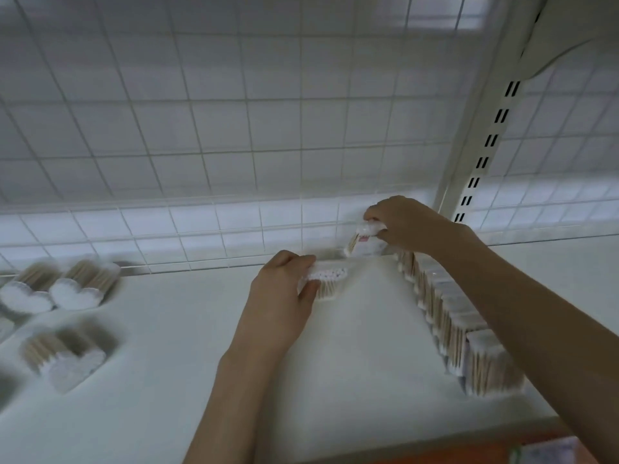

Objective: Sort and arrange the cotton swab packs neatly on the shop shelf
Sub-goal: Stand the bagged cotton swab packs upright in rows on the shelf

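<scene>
White shelf (187, 346); left hand (281, 289) fingers pinch one swab pack (330, 279); right hand (412, 222) fingers pinch another pack (363, 237) at rear end of standing row (449, 323); loose packs (63, 289) lie left.

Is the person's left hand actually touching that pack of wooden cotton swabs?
Touching. The head view shows the left hand with its fingers and thumb curled round the clear pack of wooden-stick cotton swabs.

No readable text anywhere; only a small reddish label on the swab pack (363, 244) at the back of the shelf, too blurred to read.
</scene>
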`<action>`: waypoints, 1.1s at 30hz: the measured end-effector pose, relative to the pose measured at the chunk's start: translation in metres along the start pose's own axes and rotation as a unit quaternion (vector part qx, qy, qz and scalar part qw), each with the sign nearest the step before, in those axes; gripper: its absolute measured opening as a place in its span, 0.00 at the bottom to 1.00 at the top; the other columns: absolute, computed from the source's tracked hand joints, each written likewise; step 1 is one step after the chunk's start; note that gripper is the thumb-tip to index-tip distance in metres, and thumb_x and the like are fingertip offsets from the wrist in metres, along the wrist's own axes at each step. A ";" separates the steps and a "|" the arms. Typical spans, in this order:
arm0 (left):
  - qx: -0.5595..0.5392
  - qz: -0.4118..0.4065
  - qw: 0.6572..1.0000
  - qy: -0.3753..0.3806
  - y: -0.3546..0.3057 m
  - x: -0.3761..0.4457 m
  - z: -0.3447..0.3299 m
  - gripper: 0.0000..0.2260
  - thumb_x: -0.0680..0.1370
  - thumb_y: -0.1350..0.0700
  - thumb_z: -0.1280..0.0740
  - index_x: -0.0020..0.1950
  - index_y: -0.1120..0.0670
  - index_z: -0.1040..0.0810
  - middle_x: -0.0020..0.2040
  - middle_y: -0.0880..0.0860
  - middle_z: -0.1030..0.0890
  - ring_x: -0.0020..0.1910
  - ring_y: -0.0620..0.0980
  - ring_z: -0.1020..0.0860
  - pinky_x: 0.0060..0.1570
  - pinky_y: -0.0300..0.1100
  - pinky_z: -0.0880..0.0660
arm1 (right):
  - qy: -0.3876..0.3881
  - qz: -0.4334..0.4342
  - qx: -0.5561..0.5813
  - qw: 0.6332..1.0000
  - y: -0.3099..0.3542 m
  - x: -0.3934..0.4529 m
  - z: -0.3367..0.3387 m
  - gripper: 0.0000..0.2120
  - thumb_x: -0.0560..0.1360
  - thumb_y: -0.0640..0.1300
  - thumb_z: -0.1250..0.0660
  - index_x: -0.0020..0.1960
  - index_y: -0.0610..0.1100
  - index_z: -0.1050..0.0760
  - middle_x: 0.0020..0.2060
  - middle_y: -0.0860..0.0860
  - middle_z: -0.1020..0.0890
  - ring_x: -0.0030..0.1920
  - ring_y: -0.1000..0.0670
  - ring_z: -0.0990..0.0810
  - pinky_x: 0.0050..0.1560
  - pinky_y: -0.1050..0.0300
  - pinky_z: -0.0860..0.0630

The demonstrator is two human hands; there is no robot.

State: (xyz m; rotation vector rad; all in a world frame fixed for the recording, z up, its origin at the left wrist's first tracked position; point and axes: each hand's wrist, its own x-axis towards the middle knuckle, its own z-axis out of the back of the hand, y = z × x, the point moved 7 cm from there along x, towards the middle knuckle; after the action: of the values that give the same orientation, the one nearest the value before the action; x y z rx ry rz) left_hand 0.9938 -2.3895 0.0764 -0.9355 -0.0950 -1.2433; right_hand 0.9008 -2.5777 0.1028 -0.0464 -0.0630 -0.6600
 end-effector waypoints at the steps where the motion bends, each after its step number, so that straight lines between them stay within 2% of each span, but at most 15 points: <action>1: 0.005 0.005 1.000 0.003 0.001 -0.001 -0.004 0.15 0.73 0.62 0.30 0.59 0.57 0.21 0.50 0.52 0.22 0.47 0.52 0.22 0.50 0.46 0.23 | 0.006 0.001 0.008 1.000 -0.003 0.004 -0.005 0.19 0.74 0.36 0.38 0.64 0.45 0.31 0.56 0.46 0.24 0.55 0.45 0.26 0.53 0.54 0.29; 3: 0.012 0.016 1.000 0.009 0.003 -0.003 -0.010 0.15 0.73 0.62 0.31 0.59 0.57 0.22 0.51 0.52 0.22 0.48 0.51 0.22 0.51 0.46 0.24 | 0.004 0.009 0.010 1.000 -0.008 0.010 -0.011 0.18 0.74 0.36 0.37 0.63 0.45 0.32 0.48 0.47 0.25 0.45 0.47 0.25 0.42 0.57 0.30; 5: 0.019 0.027 0.999 0.015 0.004 -0.004 -0.016 0.15 0.73 0.62 0.31 0.59 0.57 0.22 0.52 0.52 0.22 0.49 0.52 0.22 0.51 0.46 0.24 | -0.006 0.023 -0.002 1.000 -0.012 0.015 -0.015 0.14 0.73 0.35 0.37 0.57 0.43 0.31 0.36 0.52 0.31 0.35 0.52 0.31 0.32 0.60 0.36; 6: 0.020 0.032 0.999 0.016 0.004 -0.003 -0.019 0.15 0.73 0.62 0.31 0.59 0.57 0.22 0.52 0.52 0.22 0.49 0.52 0.22 0.51 0.46 0.24 | -0.008 0.028 -0.007 1.000 -0.013 0.017 -0.017 0.12 0.73 0.35 0.37 0.55 0.43 0.30 0.34 0.53 0.34 0.33 0.53 0.33 0.30 0.61 0.39; 8: 0.022 0.041 0.999 0.015 0.003 -0.002 -0.025 0.15 0.73 0.62 0.32 0.60 0.57 0.23 0.52 0.52 0.22 0.49 0.52 0.23 0.51 0.47 0.24 | -0.009 0.038 -0.014 0.999 -0.013 0.020 -0.021 0.10 0.72 0.34 0.38 0.50 0.45 0.31 0.33 0.53 0.34 0.34 0.51 0.32 0.29 0.61 0.41; 10: 0.023 0.052 0.998 0.015 0.003 0.002 -0.030 0.15 0.74 0.61 0.32 0.60 0.56 0.24 0.53 0.52 0.22 0.50 0.52 0.23 0.50 0.47 0.24 | -0.010 0.051 -0.018 0.999 -0.011 0.023 -0.026 0.10 0.71 0.32 0.38 0.47 0.46 0.32 0.37 0.50 0.30 0.38 0.49 0.30 0.32 0.60 0.38; 13: 0.025 0.059 0.998 0.023 0.001 0.008 -0.038 0.11 0.74 0.61 0.33 0.56 0.55 0.25 0.51 0.51 0.22 0.48 0.52 0.24 0.49 0.47 0.25 | -0.029 0.062 -0.018 0.997 -0.012 0.027 -0.030 0.12 0.72 0.31 0.39 0.53 0.43 0.28 0.44 0.50 0.30 0.40 0.48 0.28 0.39 0.58 0.32; 16: 0.036 0.052 0.998 0.030 -0.004 0.014 -0.044 0.10 0.74 0.62 0.33 0.55 0.57 0.24 0.51 0.53 0.22 0.48 0.53 0.24 0.49 0.48 0.25 | -0.051 0.062 -0.038 0.996 -0.015 0.028 -0.032 0.13 0.73 0.32 0.40 0.55 0.42 0.27 0.46 0.49 0.28 0.39 0.48 0.27 0.39 0.57 0.30; 19: 0.042 0.048 0.998 0.029 -0.008 0.019 -0.050 0.09 0.74 0.63 0.33 0.54 0.58 0.23 0.52 0.53 0.24 0.47 0.54 0.24 0.49 0.48 0.25 | -0.053 0.059 -0.065 0.995 -0.018 0.029 -0.034 0.14 0.73 0.32 0.39 0.56 0.43 0.27 0.48 0.49 0.27 0.43 0.48 0.25 0.39 0.58 0.30; 22: 0.053 0.043 0.997 0.029 -0.012 0.025 -0.059 0.08 0.74 0.63 0.34 0.53 0.60 0.23 0.52 0.54 0.26 0.46 0.54 0.24 0.48 0.47 0.26 | -0.047 0.061 -0.053 0.996 -0.021 0.029 -0.032 0.16 0.74 0.36 0.39 0.61 0.46 0.28 0.51 0.50 0.24 0.49 0.48 0.24 0.44 0.56 0.27; 26: 0.086 0.030 0.995 0.031 -0.014 0.036 -0.069 0.07 0.76 0.60 0.35 0.53 0.60 0.23 0.52 0.54 0.27 0.45 0.53 0.25 0.46 0.41 0.30 | -0.058 0.066 0.020 0.996 -0.028 0.019 -0.016 0.16 0.78 0.42 0.41 0.66 0.46 0.31 0.56 0.47 0.22 0.56 0.46 0.25 0.55 0.49 0.27; 29: 0.111 0.016 0.993 0.043 -0.016 0.047 -0.080 0.09 0.77 0.58 0.37 0.55 0.59 0.23 0.52 0.54 0.26 0.49 0.53 0.26 0.48 0.41 0.31 | -0.082 0.073 0.024 0.994 -0.040 0.009 -0.002 0.15 0.79 0.41 0.44 0.64 0.46 0.29 0.58 0.48 0.22 0.59 0.47 0.27 0.59 0.48 0.29; 33: 0.150 -0.002 0.987 0.065 -0.025 0.063 -0.097 0.11 0.78 0.55 0.38 0.59 0.56 0.25 0.54 0.53 0.25 0.55 0.54 0.29 0.51 0.42 0.32 | -0.098 0.061 0.025 0.993 -0.058 -0.009 0.009 0.15 0.78 0.41 0.44 0.63 0.45 0.28 0.58 0.49 0.22 0.59 0.48 0.27 0.59 0.49 0.29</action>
State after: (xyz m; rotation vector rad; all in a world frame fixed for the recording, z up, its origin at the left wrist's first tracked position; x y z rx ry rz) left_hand 0.9562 -2.5003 0.0615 -0.5926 -0.1766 -1.2499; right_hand 0.8578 -2.6172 0.1123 -0.0669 -0.2632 -0.5296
